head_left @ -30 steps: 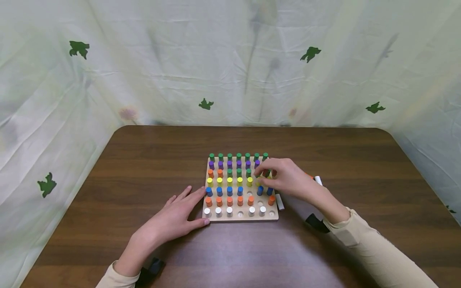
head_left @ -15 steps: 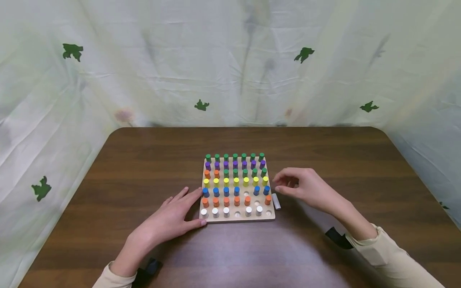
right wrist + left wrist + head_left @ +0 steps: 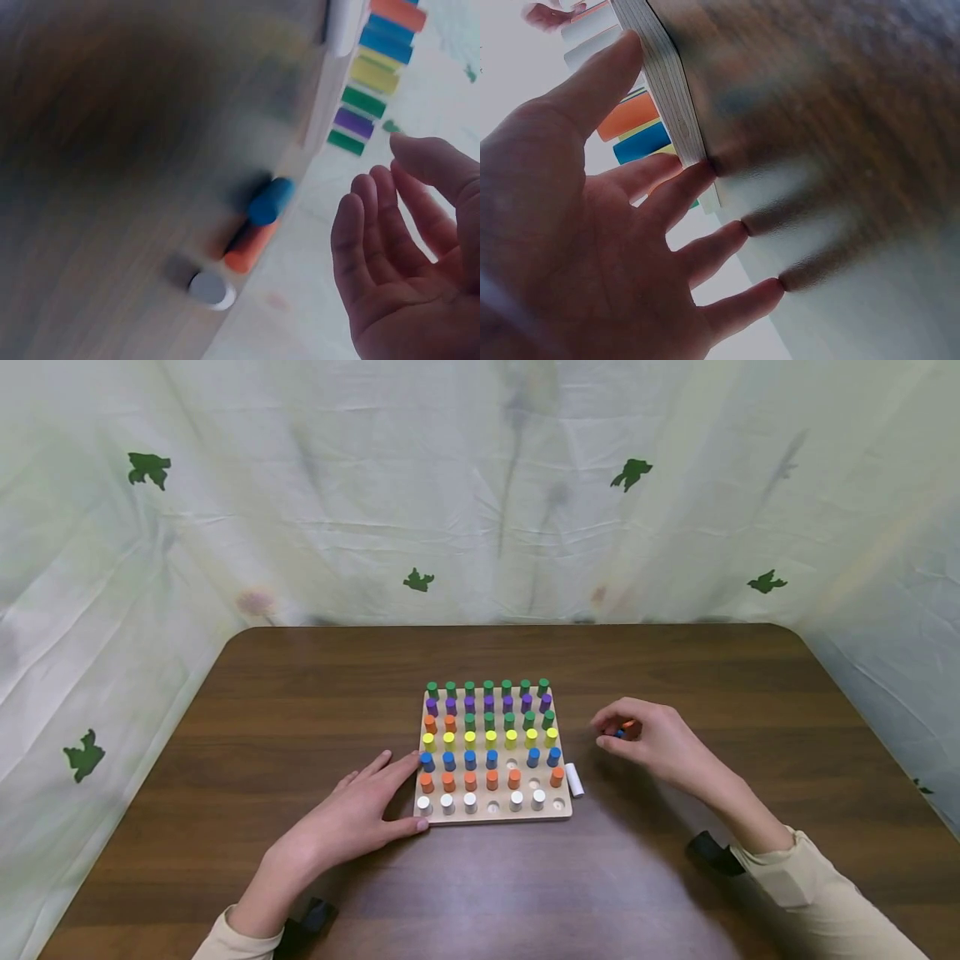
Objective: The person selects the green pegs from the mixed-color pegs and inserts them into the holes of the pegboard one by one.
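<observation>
A wooden pegboard (image 3: 495, 818) carries rows of green, purple, orange, yellow, blue and white pegs, with several bare holes in its nearer rows. My left hand (image 3: 345, 818) steadies the board's left side, thumb at the front corner, fingers fairly straight; the left wrist view shows fingertips against its edge and the table. Right of the board, my right hand (image 3: 663, 739) hovers with loosely bent fingers and a gap before the thumb. Below it lie a blue peg (image 3: 272, 200), an orange peg (image 3: 252, 246) and a white peg (image 3: 212, 290), apart from the fingers in the right wrist view.
Another white peg (image 3: 574, 780) lies on the table along the board's right edge. The brown wooden table (image 3: 322, 693) extends around the board. A pale curtain (image 3: 480, 510) with green leaf-like shapes hangs behind and at the sides.
My right hand has moved from above the board out to the right, over the loose pegs. The left hand stays at the board's edge. The head view has shifted slightly.
</observation>
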Tool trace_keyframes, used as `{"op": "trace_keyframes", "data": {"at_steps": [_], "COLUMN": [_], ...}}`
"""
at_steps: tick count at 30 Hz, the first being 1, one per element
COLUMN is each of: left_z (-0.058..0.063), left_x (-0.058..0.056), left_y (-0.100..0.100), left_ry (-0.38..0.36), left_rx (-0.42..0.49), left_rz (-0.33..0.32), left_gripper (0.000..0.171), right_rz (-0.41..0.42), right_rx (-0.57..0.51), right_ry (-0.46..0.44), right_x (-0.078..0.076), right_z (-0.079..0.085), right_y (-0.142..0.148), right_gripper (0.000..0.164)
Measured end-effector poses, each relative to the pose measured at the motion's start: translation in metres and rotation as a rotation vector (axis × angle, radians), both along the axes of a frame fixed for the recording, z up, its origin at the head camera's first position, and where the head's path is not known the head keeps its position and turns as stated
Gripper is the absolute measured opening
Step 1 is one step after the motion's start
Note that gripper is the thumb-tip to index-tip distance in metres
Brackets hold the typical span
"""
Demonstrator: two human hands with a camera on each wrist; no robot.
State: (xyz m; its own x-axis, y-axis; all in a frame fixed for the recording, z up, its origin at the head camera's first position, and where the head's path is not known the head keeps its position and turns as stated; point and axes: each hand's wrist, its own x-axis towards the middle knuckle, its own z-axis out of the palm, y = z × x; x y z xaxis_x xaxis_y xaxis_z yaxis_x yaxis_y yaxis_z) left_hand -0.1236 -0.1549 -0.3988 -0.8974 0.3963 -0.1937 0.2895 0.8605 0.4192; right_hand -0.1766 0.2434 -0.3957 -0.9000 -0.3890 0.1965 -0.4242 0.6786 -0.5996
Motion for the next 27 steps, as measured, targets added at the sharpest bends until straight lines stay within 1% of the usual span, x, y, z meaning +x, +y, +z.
{"op": "trace_keyframes", "data": {"at_steps": [2,6,13,21,24,27], "left_z": [0.000,0.000,0.001,-0.001,-0.001,-0.001], "left_x": [0.000,0.001,0.001,0.000,0.000,0.000], "left_y": [-0.001,-0.001,0.000,0.000,0.000,0.000], "left_ry": [0.008,0.008,0.007,0.013,0.016,0.017], "left_rx": [0.005,0.005,0.003,0.005,0.008,0.009], "left_rz": [-0.005,-0.003,0.001,-0.002,-0.003,-0.002], "left_gripper": [0.086,0.086,0.085,0.085,0.085,0.085], "right_rz": [-0.006,-0.019,-0.042,-0.020,0.003,0.033], "right_rx": [0.006,0.051,0.158,0.239,0.241,0.225], "right_ry": [-0.005,-0.028,-0.055,-0.067,-0.070,-0.054], "right_x": [-0.004,-0.011,-0.020,-0.030,-0.031,-0.030], "right_z": [-0.001,-0.003,-0.007,-0.013,-0.014,-0.014], "right_y": [0.003,0.007,0.008,0.004,0.002,0.001], "right_gripper": [0.020,0.021,0.024,0.023,0.026,0.026]}}
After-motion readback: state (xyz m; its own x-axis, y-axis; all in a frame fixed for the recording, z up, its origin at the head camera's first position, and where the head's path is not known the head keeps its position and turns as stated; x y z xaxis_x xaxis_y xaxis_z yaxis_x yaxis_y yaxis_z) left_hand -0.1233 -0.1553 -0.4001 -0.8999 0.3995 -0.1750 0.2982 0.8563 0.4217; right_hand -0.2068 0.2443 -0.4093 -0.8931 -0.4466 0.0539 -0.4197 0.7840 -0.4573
